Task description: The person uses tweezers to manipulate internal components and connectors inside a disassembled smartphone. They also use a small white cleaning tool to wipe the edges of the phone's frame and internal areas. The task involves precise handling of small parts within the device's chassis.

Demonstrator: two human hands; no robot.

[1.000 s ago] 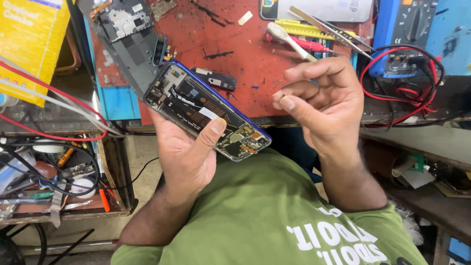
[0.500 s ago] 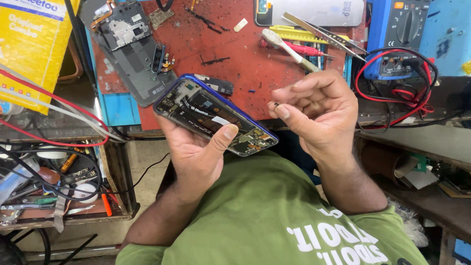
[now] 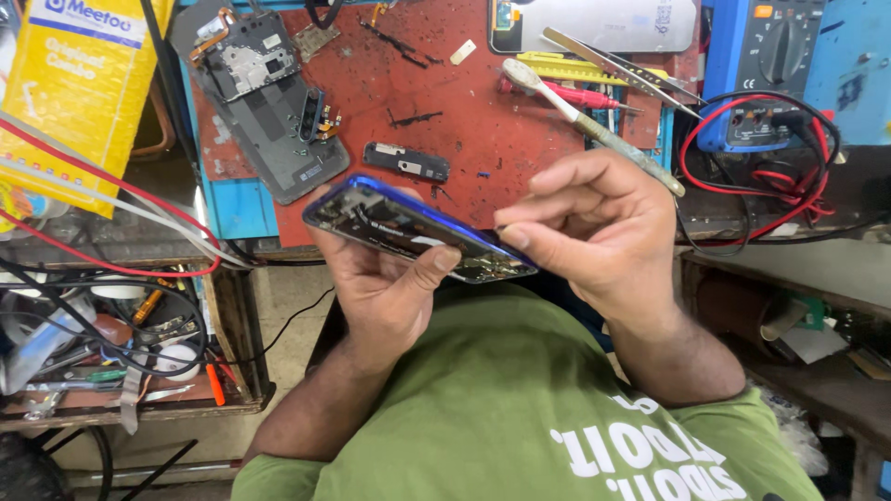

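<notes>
Phone [image 3: 418,232] tilted flatter, long axis left-right

- Grey phone back panel [image 3: 269,116] at the red work mat's [image 3: 445,93] left edge.
- Blue multimeter [image 3: 766,70] with red and black leads beyond the mat's right edge.
- Metal tweezers [image 3: 622,67] near the mat's top right corner.

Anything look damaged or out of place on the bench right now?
The phone in the left hand has no back cover, so its circuit boards show. The right hand pinches at its lower end. Loose small parts and dark specks litter the red mat.
</notes>
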